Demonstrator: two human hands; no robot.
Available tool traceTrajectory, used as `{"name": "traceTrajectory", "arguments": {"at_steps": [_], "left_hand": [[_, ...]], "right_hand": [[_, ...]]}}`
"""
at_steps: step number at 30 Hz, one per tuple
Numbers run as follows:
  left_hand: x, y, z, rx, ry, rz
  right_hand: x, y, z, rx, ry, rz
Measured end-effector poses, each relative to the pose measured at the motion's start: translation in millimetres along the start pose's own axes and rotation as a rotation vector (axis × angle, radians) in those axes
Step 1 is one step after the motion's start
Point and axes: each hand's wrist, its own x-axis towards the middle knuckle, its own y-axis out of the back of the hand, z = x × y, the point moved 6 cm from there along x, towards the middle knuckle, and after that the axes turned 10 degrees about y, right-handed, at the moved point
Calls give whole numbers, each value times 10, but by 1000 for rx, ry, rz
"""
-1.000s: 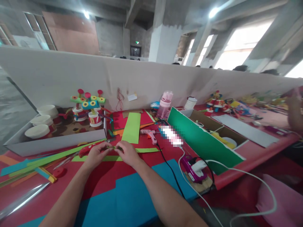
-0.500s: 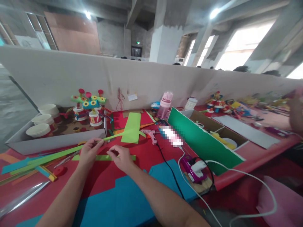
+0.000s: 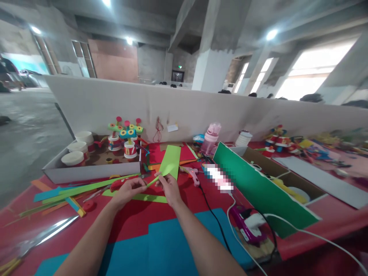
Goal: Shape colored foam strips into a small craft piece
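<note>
Between my two hands stretches a narrow light green paper strip (image 3: 152, 181). Its left end is pinched by my left hand (image 3: 130, 190), and my right hand (image 3: 170, 187) closes on its other end. Below them a longer green strip (image 3: 149, 197) lies flat on the red tabletop. Just beyond my right hand is a wide green paper piece (image 3: 171, 155), partly over red sheets. A pink glue gun (image 3: 192, 175) rests to the right of it. Blue sheets (image 3: 163, 245) lie under my forearms.
At left are paper strips (image 3: 74, 188), large scissors (image 3: 43, 237) and a white tray (image 3: 94, 173) with cups and paper figures. Rightward are a pink bottle (image 3: 212, 138), a purple power strip (image 3: 249, 228) with cables, and a green-sided box (image 3: 258, 188).
The view has shifted, so the table appears further right and lower. My right hand has moved up to the held strip and closed on it, and my hands are nearer the wide green piece.
</note>
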Motion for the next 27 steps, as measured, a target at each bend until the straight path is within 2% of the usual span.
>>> {"name": "traceTrajectory", "arguments": {"at_steps": [2,5,7,10,12,15,19,21,22,25,27], "left_hand": [[-19,-31,-4,-111,20,-79],[-9,7,-24,-246,14,-39],[6,17,-32,-245,-8,-12],[17,-56,-49,-209,-1,-95],[13,-97,-74,-189,31,-132],[7,-95,-101,-198,64,-100],[-1,-157,-43,-157,21,-153],[-1,-179,13,-121,-18,-152],[0,-170,42,-107,-39,-121],[-1,-121,97,-74,-61,-22],[-6,-145,75,-40,-2,-63]], "right_hand": [[-29,-32,27,-6,-55,-63],[-137,-163,88,-30,-203,-272],[-226,-238,120,-92,-275,-409],[-320,-294,152,-180,-322,-544],[-352,-313,158,-193,-335,-605],[-363,-311,139,-179,-338,-629],[-391,-317,160,-203,-376,-660],[-364,-310,188,-207,-362,-609],[-322,-290,193,-188,-330,-536],[-145,-151,158,-62,-154,-213],[-62,-55,125,-33,-56,-70]]}}
